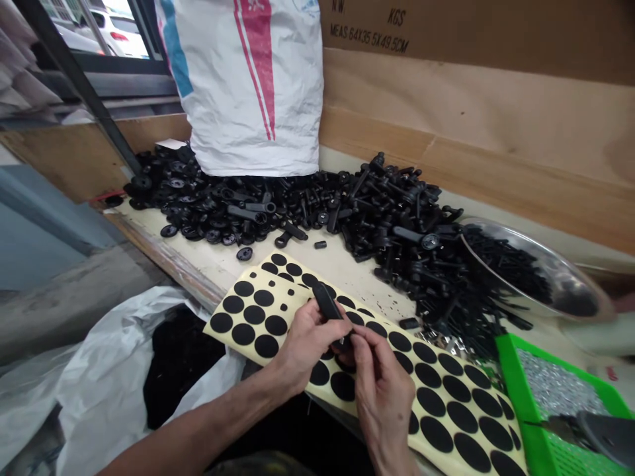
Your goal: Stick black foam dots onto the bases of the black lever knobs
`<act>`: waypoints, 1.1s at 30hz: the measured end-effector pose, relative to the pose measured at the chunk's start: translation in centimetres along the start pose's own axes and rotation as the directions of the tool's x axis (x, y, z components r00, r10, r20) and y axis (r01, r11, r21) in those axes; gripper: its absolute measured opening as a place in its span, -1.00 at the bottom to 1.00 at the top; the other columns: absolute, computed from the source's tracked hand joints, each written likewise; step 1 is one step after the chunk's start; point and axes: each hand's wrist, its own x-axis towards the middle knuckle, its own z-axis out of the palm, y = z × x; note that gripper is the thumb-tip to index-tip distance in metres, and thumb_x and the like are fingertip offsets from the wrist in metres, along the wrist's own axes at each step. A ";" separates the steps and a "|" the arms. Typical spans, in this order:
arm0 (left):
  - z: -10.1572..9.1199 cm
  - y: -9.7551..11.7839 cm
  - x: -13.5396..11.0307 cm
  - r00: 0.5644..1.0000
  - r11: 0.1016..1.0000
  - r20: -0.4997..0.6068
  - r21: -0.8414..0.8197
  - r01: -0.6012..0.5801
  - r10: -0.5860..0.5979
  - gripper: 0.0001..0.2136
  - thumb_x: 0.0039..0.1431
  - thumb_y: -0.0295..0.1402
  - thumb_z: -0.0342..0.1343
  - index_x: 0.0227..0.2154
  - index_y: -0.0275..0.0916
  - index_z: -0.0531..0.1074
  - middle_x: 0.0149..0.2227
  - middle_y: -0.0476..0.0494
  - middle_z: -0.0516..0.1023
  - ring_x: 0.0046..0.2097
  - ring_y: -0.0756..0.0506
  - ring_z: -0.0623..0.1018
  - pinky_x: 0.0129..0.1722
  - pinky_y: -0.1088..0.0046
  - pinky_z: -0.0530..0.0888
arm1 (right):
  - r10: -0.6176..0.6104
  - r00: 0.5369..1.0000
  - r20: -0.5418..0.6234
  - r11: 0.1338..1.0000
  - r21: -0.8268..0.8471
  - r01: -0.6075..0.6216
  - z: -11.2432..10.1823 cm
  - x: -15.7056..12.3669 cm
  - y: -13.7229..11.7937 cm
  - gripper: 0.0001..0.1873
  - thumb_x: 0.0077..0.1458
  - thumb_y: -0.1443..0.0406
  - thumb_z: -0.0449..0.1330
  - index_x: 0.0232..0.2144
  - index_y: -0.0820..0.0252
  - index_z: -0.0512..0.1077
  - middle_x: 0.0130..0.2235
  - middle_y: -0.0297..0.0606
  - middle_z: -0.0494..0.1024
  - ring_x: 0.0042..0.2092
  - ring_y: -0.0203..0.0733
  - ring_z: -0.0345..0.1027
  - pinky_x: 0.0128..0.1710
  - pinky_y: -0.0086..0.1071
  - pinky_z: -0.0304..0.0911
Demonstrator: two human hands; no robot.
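My left hand (pixel 303 340) grips an elongated black plastic part (pixel 326 303), which points up and away from me. At the lower end of that part, my right hand (pixel 383 383) has thumb and fingers pinched together. Whether a small piece sits between those right fingertips is hidden. Both hands are over pale yellow sheets (pixel 301 297) carrying rows of black round pads. Toward the upper left, a few small black squares also dot the sheet.
Behind lie heaps of black plastic parts (pixel 397 205) and a white sack (pixel 288 86). A metal bowl (pixel 570 277) of black pieces stands right. Nearer is a green tray (pixel 510 370) of small silvery pieces, with a pointed grey tool (pixel 605 430) over it. Left hangs a white bag (pixel 109 370).
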 end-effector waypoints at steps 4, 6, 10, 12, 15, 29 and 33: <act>-1.6 2.0 -1.5 1.000 0.999 0.021 0.042 -0.010 0.009 -0.88 0.03 -0.38 0.22 -0.36 -0.27 0.44 -0.41 -0.04 0.47 -0.45 0.04 0.40 -0.48 0.58 0.31 | 0.009 0.960 0.281 0.988 0.147 -0.053 -0.4 -0.6 -0.2 -0.73 0.17 0.13 0.15 -0.12 0.07 0.45 -0.28 -0.28 0.57 -0.37 -0.22 0.47 -0.34 -0.36 0.40; -4.9 4.4 -3.2 0.999 0.982 -0.005 0.186 -0.033 0.035 -0.86 0.03 -0.34 0.23 -0.35 -0.25 0.47 -0.42 -0.04 0.48 -0.45 0.04 0.40 -0.49 0.59 0.29 | -0.057 0.914 0.401 0.993 0.117 0.011 -0.7 -0.4 -0.3 -0.74 0.21 0.16 0.13 -0.07 0.03 0.44 -0.21 -0.27 0.55 -0.27 -0.21 0.48 -0.26 -0.35 0.40; -14.8 10.1 -7.5 0.998 0.675 -0.041 0.738 0.003 0.040 -0.81 0.00 -0.32 0.26 -0.29 -0.21 0.55 -0.48 0.07 0.47 -0.48 0.06 0.37 -0.52 0.64 0.21 | -0.204 0.925 0.320 0.955 -0.142 0.260 0.0 1.1 -0.1 -0.75 0.24 0.18 0.07 -0.10 0.02 0.46 -0.12 -0.25 0.50 -0.12 -0.17 0.42 -0.14 -0.32 0.34; -18.4 11.8 -8.9 0.983 0.362 -0.116 0.930 0.058 0.140 -0.83 0.07 -0.29 0.18 -0.29 -0.19 0.57 -0.47 0.17 0.48 -0.48 0.12 0.35 -0.47 0.70 0.16 | -0.247 0.926 0.285 0.904 -0.275 0.326 1.1 1.7 0.0 -0.72 0.26 0.15 0.03 -0.12 0.07 0.47 -0.17 -0.22 0.49 -0.18 -0.15 0.40 -0.22 -0.30 0.33; -18.8 11.1 -8.6 0.933 0.119 0.037 0.989 -0.085 0.358 -0.82 0.16 -0.29 0.10 -0.23 -0.11 0.56 -0.31 0.13 0.54 -0.36 0.06 0.44 -0.35 0.63 0.26 | -0.316 0.903 0.292 0.775 -0.470 0.423 3.0 2.1 0.0 -0.68 0.25 0.11 0.01 -0.22 0.12 0.49 -0.29 -0.20 0.46 -0.28 -0.11 0.35 -0.33 -0.27 0.27; -9.9 1.5 -1.8 0.781 -0.241 0.563 0.825 -0.511 0.269 -0.68 0.19 -0.17 0.12 -0.04 -0.16 0.38 -0.09 -0.19 0.40 -0.10 -0.22 0.33 -0.04 0.14 0.20 | -0.183 0.944 0.275 0.909 -0.319 0.269 4.4 2.3 0.5 -0.83 0.16 0.18 0.12 -0.30 0.12 0.44 -0.22 -0.23 0.40 -0.26 -0.17 0.33 -0.24 -0.27 0.27; -9.8 1.1 -1.7 0.774 -0.270 0.566 0.822 -0.502 0.283 -0.59 0.15 -0.07 0.14 -0.02 -0.18 0.36 -0.08 -0.21 0.41 -0.11 -0.23 0.33 -0.06 0.13 0.19 | -0.184 0.953 0.241 0.918 -0.304 0.254 4.5 1.8 0.4 -0.80 0.16 0.17 0.10 -0.32 0.13 0.47 -0.21 -0.20 0.37 -0.21 -0.11 0.30 -0.19 -0.21 0.23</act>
